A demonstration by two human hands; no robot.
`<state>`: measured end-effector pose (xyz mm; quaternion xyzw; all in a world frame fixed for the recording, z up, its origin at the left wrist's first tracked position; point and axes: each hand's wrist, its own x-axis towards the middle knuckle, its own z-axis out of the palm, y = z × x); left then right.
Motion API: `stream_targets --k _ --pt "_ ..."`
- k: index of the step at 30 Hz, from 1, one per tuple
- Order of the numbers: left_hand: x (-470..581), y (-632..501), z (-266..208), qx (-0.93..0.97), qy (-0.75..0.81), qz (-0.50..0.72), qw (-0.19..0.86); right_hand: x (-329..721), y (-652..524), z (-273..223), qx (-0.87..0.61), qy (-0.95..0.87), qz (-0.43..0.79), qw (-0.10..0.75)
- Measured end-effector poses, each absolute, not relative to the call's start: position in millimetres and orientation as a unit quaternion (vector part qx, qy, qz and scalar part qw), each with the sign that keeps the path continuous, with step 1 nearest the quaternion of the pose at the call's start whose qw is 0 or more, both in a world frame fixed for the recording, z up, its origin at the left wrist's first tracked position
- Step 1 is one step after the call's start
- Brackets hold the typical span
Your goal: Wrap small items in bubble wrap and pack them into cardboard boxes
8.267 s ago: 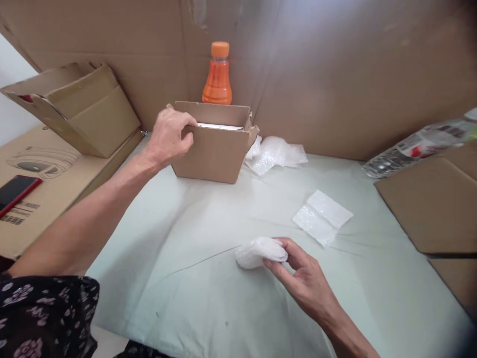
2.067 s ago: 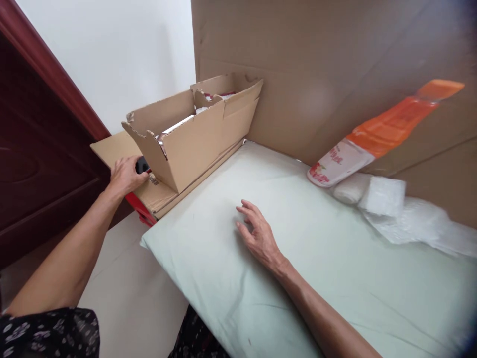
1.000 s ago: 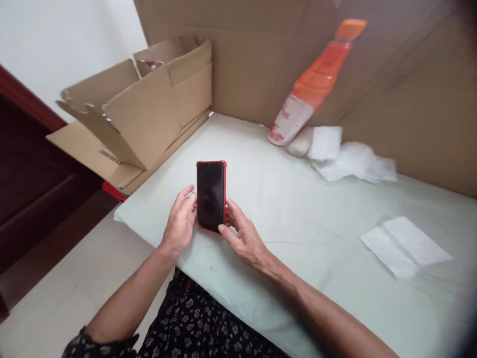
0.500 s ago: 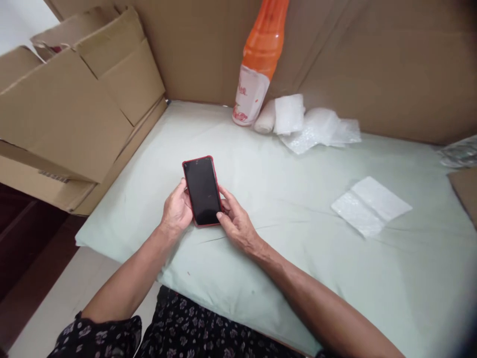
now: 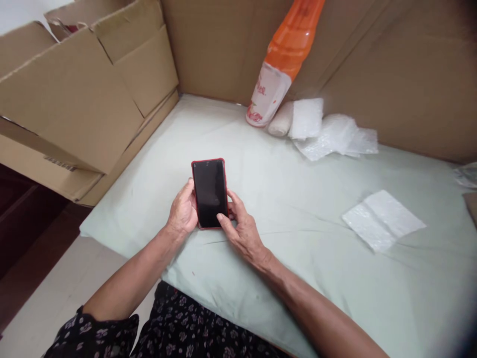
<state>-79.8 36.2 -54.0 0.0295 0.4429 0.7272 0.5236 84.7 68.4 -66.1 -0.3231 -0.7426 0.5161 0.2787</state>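
Observation:
A smartphone (image 5: 210,191) in a red case, its screen dark, is held upright between my two hands above the pale green cloth. My left hand (image 5: 183,209) grips its left edge, with the thumb along the side and the other fingers partly hidden behind. On the other side, my right hand (image 5: 241,223) clasps the right edge, its thumb lying over the lower right corner of the screen. To the right, a flat piece of white bubble wrap (image 5: 383,220) lies on the cloth.
Cardboard boxes (image 5: 74,94) stand at the left. Against the cardboard wall (image 5: 395,74) at the back leans an orange bottle (image 5: 285,54) with a white label, beside a white roll (image 5: 281,119) and more bubble wrap (image 5: 328,132). Pale green cloth (image 5: 305,199) covers the surface.
The view has shifted, so the surroundings appear farther right. The phone looks slightly straighter, still held in both hands. My right thumb remains at its lower corner.

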Motion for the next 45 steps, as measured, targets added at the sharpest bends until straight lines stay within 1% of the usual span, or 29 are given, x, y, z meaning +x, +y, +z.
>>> stream_targets --k 3,10,17,30,40,45 --pt "-78.9 34.1 -51.8 0.029 0.437 0.73 0.524 87.2 68.4 -64.9 -0.316 -0.747 0.517 0.274" --pt "-75.0 39.1 -50.2 -0.002 0.42 0.742 0.523 91.1 67.6 -75.3 -0.3 -0.688 0.593 0.292" --pt "-75.9 41.9 -51.4 -0.016 0.415 0.735 0.536 93.4 69.3 -82.2 -0.302 -0.692 0.592 0.281" --pt "-77.5 40.5 -59.3 -0.024 0.402 0.745 0.531 93.7 68.9 -75.0 -0.326 -0.691 0.586 0.27" --pt "-81.4 41.4 -50.0 0.01 0.437 0.73 0.525 94.0 80.0 -64.4 -0.275 -0.633 0.677 0.256" --pt "-71.5 26.3 -36.5 0.05 0.465 0.741 0.482 94.3 82.2 -59.7 -0.257 -0.596 0.71 0.272"
